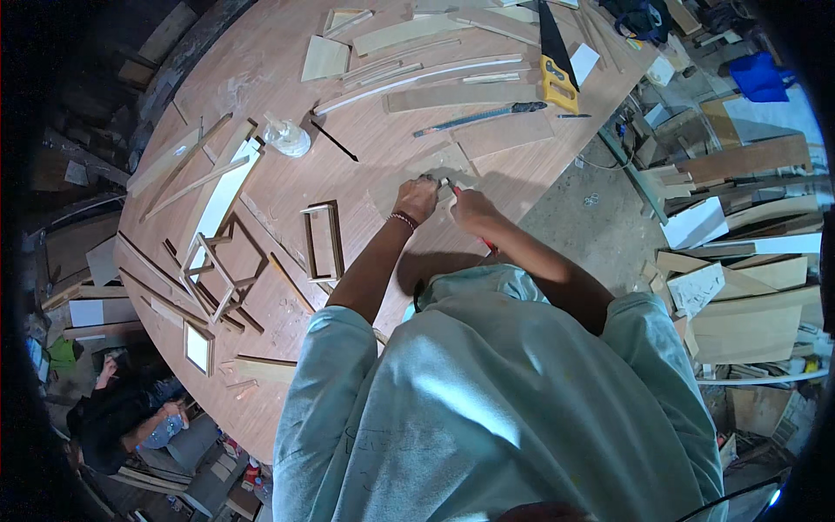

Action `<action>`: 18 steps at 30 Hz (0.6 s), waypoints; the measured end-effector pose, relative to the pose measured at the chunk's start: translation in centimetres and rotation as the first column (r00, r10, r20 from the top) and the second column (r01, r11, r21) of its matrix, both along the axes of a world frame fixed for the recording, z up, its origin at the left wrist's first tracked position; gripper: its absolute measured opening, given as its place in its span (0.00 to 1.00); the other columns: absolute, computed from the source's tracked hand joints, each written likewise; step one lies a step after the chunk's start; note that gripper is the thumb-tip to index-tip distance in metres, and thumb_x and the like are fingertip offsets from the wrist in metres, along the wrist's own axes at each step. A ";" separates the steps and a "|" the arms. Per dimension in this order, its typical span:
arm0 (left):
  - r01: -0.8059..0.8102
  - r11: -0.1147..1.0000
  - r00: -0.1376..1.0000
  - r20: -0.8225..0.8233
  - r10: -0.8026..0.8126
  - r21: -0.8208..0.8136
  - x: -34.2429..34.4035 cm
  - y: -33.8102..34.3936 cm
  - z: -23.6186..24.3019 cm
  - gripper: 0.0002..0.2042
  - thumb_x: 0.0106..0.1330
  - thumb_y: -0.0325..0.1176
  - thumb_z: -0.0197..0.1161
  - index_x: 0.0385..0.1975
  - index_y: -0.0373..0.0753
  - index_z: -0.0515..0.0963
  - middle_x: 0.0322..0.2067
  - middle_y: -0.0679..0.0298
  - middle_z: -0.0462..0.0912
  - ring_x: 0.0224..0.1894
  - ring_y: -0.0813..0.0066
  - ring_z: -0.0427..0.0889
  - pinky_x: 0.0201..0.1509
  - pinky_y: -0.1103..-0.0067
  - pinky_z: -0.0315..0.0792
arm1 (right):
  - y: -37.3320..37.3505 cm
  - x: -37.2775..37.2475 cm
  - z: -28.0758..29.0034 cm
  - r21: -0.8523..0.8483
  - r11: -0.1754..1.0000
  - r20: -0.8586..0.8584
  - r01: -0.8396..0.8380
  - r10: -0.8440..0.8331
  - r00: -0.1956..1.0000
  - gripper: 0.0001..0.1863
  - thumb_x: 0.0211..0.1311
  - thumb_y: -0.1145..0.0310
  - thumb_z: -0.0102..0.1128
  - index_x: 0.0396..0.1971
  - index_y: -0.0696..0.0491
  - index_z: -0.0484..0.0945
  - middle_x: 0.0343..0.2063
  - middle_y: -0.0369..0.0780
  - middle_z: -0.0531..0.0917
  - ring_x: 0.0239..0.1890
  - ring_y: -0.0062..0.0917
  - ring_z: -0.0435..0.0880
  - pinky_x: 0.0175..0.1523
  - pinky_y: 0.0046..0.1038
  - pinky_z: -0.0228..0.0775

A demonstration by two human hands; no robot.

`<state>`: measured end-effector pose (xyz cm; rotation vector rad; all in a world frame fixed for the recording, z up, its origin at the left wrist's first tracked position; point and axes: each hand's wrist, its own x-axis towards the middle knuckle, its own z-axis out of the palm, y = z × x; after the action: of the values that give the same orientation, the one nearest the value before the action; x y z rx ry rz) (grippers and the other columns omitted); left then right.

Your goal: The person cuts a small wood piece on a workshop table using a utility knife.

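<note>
My right hand (472,211) is wrapped round a tool with a red handle (489,244) and a small pale metal head; its exact kind does not show. Close beside that head, my left hand (417,198) has its fingers curled together low over the table. Whatever they pinch is too small to make out. A thin wooden board (445,163) lies flat just beyond both hands.
On the table (383,174), a yellow-handled saw (558,76), wood strips and a clear jar (287,137) lie farther off. Small wooden frames (323,242) stand left. Stacked boards (748,322) fill the floor at right; another person (130,413) sits lower left.
</note>
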<state>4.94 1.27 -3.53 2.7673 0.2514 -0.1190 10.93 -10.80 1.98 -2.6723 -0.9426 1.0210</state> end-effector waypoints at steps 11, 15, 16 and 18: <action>0.079 0.997 0.996 -0.048 -0.078 0.025 -0.1 0.4 -0.5 0.09 0.46 0.34 0.54 0.23 0.35 0.72 0.22 0.51 0.75 0.28 0.57 0.75 0.32 0.68 0.68 | -1.6 -1.3 -1.4 0.124 0.991 0.267 -0.044 0.009 0.964 0.12 0.53 0.68 0.41 0.29 0.63 0.69 0.23 0.50 0.77 0.29 0.36 0.78 0.32 0.31 0.71; 0.079 0.996 0.996 -0.051 -0.077 0.031 -0.1 0.5 -0.6 0.08 0.46 0.34 0.53 0.24 0.38 0.73 0.23 0.52 0.75 0.27 0.58 0.75 0.31 0.69 0.68 | -1.9 0.3 -1.9 0.185 0.983 -0.021 0.013 -0.009 1.000 0.13 0.50 0.65 0.43 0.26 0.60 0.69 0.18 0.49 0.76 0.23 0.33 0.78 0.27 0.31 0.70; 0.088 0.996 0.996 -0.008 -0.088 0.013 -0.1 0.5 -0.5 0.08 0.46 0.33 0.53 0.24 0.36 0.74 0.23 0.51 0.75 0.29 0.58 0.75 0.32 0.69 0.69 | -2.1 0.6 -1.9 0.156 0.960 -0.295 0.234 -0.181 0.938 0.14 0.50 0.62 0.43 0.25 0.59 0.69 0.13 0.46 0.74 0.16 0.32 0.76 0.22 0.31 0.69; 0.006 1.000 1.000 -0.014 -0.006 0.016 -0.1 0.2 -0.1 0.08 0.46 0.30 0.51 0.22 0.34 0.75 0.24 0.49 0.75 0.30 0.57 0.76 0.35 0.69 0.69 | -2.2 0.4 -2.1 0.163 0.924 -0.407 0.345 -0.256 0.877 0.13 0.51 0.62 0.42 0.25 0.59 0.68 0.12 0.45 0.73 0.14 0.32 0.75 0.20 0.31 0.68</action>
<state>4.79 1.51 -3.59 2.7838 0.2488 -0.1386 11.37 -13.04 -0.17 -2.2206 -0.5069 1.2064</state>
